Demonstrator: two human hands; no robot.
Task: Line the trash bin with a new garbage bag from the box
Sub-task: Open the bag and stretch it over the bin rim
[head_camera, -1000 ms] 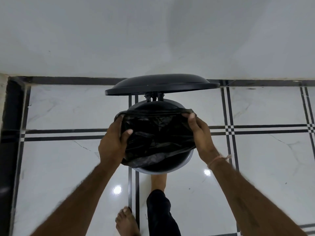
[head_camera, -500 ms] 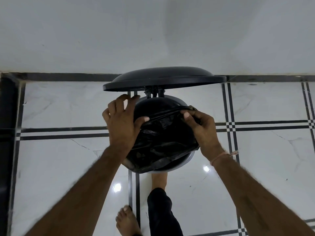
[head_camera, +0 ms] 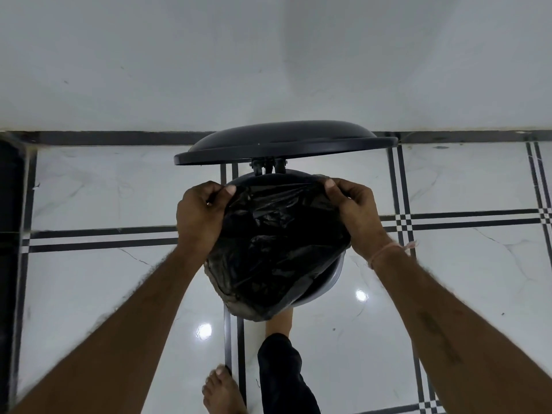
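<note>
Both hands [head_camera: 198,215] [head_camera: 357,215] pinch the black garbage bag [head_camera: 274,249] over the open bin [head_camera: 331,279]

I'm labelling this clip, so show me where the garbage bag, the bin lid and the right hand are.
garbage bag [head_camera: 274,249]: head view, on its crumpled black middle.
bin lid [head_camera: 283,140]: head view, on the raised lid's domed top.
right hand [head_camera: 357,216]: head view, on the back of the hand.

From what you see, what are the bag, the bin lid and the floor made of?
Black garbage bag: thin plastic film, glossy, sharply crinkled. Raised round dark bin lid: likely moulded plastic, matte with an even sheen, though painted metal is possible. White floor with black inlay lines: polished marble or tile, veined, mirroring the lights.
</note>
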